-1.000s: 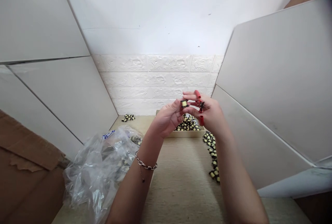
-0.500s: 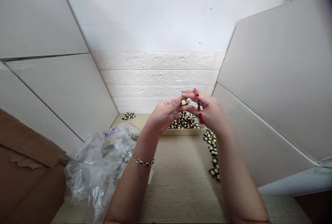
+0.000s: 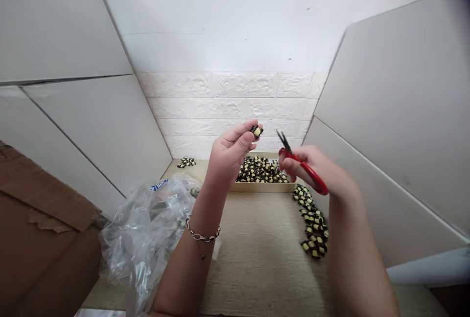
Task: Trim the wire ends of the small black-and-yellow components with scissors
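Observation:
Between the thumb and fingers of my left hand (image 3: 233,148) is a small black part with a yellow band (image 3: 257,131), which looks like a small transformer coil. My right hand (image 3: 312,160) is closed around red-handled scissors (image 3: 310,176). Their dark blades point up and left, slightly parted and a short way from the part. Below both hands stands a shallow tray (image 3: 262,187) filled with many such black and yellow parts (image 3: 261,169). More of them lie in a curved row (image 3: 312,219) left of my right forearm.
A crumpled clear plastic bag (image 3: 147,238) lies left of my left forearm. A small cluster of parts (image 3: 186,162) sits at the table's back left. Brown cardboard (image 3: 44,238) is at the far left. White panels (image 3: 396,111) flank the table, and a white brick-patterned wall (image 3: 235,97) closes the back.
My hands have moved apart. The scissors, earlier with their handles around my right fingers, have swung so the blades point up. My left hand has raised the part slightly.

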Available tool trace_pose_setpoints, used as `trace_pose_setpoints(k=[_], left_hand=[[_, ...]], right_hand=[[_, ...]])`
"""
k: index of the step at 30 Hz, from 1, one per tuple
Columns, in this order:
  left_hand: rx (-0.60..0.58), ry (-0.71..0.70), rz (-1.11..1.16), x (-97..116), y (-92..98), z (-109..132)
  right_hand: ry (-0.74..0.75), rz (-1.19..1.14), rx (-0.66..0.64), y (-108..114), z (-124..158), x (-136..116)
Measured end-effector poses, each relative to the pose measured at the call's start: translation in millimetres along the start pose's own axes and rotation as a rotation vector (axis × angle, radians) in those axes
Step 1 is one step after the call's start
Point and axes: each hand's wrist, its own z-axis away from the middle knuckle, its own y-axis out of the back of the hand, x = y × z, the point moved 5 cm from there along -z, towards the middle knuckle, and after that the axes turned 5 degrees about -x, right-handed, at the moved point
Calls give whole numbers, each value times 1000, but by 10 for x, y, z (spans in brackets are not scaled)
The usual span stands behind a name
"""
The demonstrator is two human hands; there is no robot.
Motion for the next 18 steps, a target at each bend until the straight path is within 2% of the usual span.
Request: trace_pose_setpoints(k=[3,7,12,18], left_hand=[[21,-52,-87,66,-10,34],[2,-43,-86,91,-39,55],[-65,16,-16,51,-101,62],[-104,61,-23,26,-129,89]], right_hand=[[-77,-19,-147,-79,50,36],[-29,-114,-223,-137,84,-10],[-8,-116,-260,-157,113,-58],[-25,-85,-240,-145,136,-82]])
